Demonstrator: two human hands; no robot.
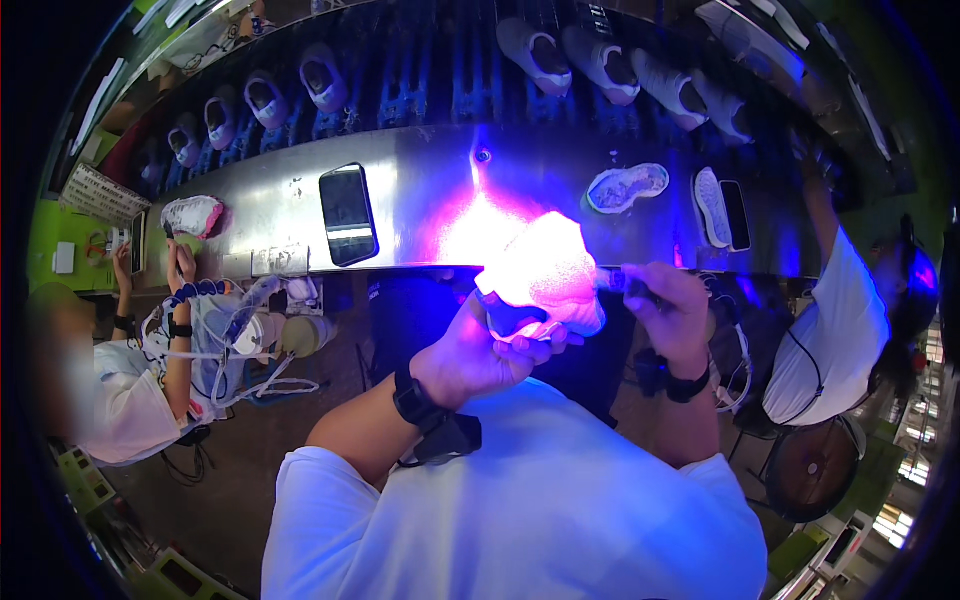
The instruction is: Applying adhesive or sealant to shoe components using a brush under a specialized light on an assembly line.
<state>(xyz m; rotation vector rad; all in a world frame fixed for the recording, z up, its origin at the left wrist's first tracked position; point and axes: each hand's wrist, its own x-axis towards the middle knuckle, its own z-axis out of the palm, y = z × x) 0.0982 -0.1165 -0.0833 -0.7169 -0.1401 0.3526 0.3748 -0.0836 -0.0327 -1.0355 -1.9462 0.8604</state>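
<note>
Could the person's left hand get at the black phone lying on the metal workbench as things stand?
Probably not right away: the left hand is clasped under a white shoe. The black phone lies uncovered on the metal workbench.

I am seeing the shoe [545, 275] sitting at the centre of the frame, resting in my left hand [480, 355], with my right hand [675, 310] just to its right pointing a small torch [622, 281] at it. Behind them the metal bench [420, 200] is running across the frame, a phone [348, 214] lying on it left of centre and a sole [627, 187] lying right of centre. Shoes [600, 60] are lining the conveyor [430, 75] along the upper frame.
</note>
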